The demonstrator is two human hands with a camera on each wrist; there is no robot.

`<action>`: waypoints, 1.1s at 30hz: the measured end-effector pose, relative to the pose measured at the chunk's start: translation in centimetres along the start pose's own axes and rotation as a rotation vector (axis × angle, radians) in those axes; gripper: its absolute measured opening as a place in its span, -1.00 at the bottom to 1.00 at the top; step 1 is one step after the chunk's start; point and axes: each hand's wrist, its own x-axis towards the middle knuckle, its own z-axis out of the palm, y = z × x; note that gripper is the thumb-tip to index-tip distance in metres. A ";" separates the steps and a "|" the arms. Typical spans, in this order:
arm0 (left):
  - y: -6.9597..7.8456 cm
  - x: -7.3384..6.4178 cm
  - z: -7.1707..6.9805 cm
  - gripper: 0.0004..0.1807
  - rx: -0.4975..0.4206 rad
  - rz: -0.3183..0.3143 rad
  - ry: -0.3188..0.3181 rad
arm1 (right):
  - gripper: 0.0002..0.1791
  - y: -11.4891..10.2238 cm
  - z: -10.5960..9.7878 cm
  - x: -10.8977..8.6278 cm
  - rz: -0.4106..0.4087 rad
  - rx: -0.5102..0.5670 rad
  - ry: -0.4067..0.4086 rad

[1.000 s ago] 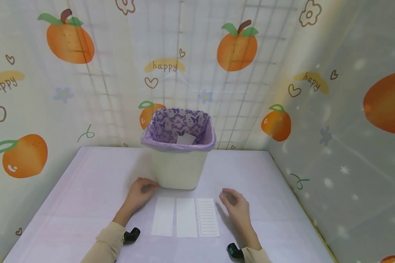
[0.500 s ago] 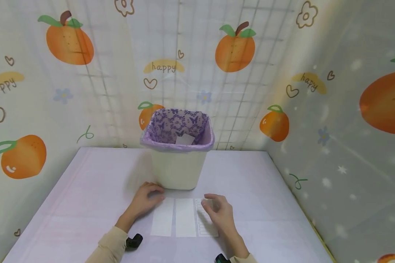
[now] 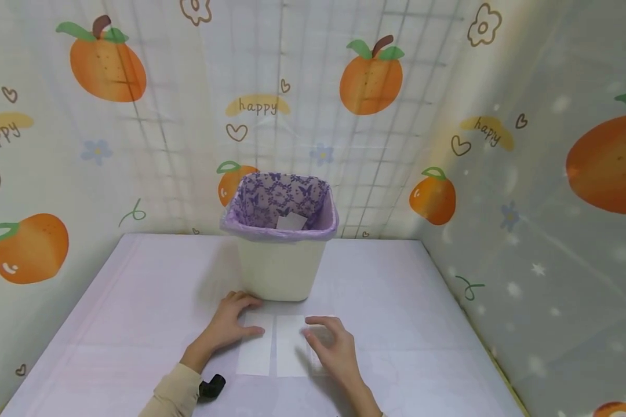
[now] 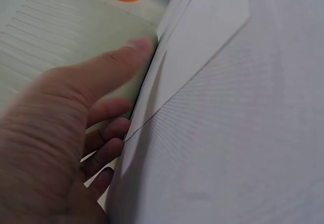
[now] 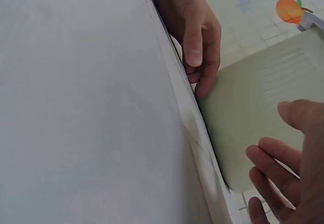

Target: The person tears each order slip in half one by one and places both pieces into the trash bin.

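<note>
Three white paper slips lie side by side on the table: a left slip (image 3: 254, 356), a middle slip (image 3: 291, 350) and a lined right slip (image 3: 318, 366), partly hidden by my right hand. My left hand (image 3: 229, 324) rests at the far end of the left slip, its thumb over the paper and its fingers near the foot of the bin. Over the right slip, my right hand (image 3: 336, 350) hovers with thumb and fingers apart, fingertips by the middle slip's right edge. Neither hand holds anything.
Behind the slips stands a cream waste bin (image 3: 279, 269) with a purple patterned liner (image 3: 310, 191). White paper (image 3: 291, 221) shows inside it. A curtain printed with oranges (image 3: 371, 84) surrounds the pale table (image 3: 396, 301) at the back and sides.
My right hand has moved left, from beside the slips to above the right one. My left hand has shifted slightly right, and its thumb has spread away from the fingers over the left slip.
</note>
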 end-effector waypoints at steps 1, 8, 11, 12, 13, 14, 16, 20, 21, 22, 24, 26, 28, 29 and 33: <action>0.0 0.0 0.0 -0.30 0.008 0.000 -0.005 | -0.76 0.0 0.0 0.0 -0.020 0.009 -0.002; 0.0 0.1 -0.1 -0.31 0.028 -0.002 -0.038 | -0.77 0.5 0.0 0.0 0.001 0.019 -0.011; 0.1 0.0 -0.1 -0.39 0.022 0.005 -0.042 | -0.78 0.7 -0.1 -0.1 0.054 0.020 -0.013; 0.1 0.0 -0.1 -0.41 0.020 0.010 -0.040 | -0.79 0.7 -0.1 -0.1 0.066 0.026 -0.013; 0.2 0.0 -0.1 -0.43 0.019 0.013 -0.038 | -0.79 0.8 -0.1 -0.1 0.073 0.029 -0.012; 0.2 0.0 -0.1 -0.45 0.017 0.018 -0.037 | -0.79 0.8 -0.1 -0.2 0.084 0.032 -0.014; 0.3 0.0 0.0 -0.47 0.021 0.025 -0.034 | -0.80 0.9 -0.1 -0.3 0.102 0.040 -0.020; 0.3 0.0 0.1 -0.52 0.026 0.017 -0.039 | -0.79 0.8 -0.2 -0.5 0.126 0.056 -0.023; 0.3 0.0 0.1 -0.54 0.022 0.008 -0.044 | -0.79 0.8 -0.2 -0.6 0.131 0.060 -0.025; 0.3 -0.1 0.2 -0.56 0.019 -0.004 -0.050 | -0.79 0.7 -0.2 -0.6 0.131 0.060 -0.025; 0.3 -0.1 0.2 -0.59 0.006 -0.028 -0.067 | -0.79 0.7 -0.2 -0.6 0.136 0.064 -0.031; 0.2 -0.2 0.2 -0.61 -0.010 -0.042 -0.079 | -0.79 0.6 -0.3 -0.6 0.142 0.066 -0.038; 0.2 -0.2 0.2 -0.60 0.005 -0.042 -0.081 | -0.80 0.5 -0.3 -0.6 0.154 0.074 -0.044; 0.2 -0.2 0.2 -0.58 0.011 -0.041 -0.082 | -0.81 0.5 -0.3 -0.5 0.161 0.078 -0.047; 0.1 -0.2 0.2 -0.41 0.038 -0.050 -0.088 | -0.84 0.4 -0.3 -0.6 0.181 0.085 -0.054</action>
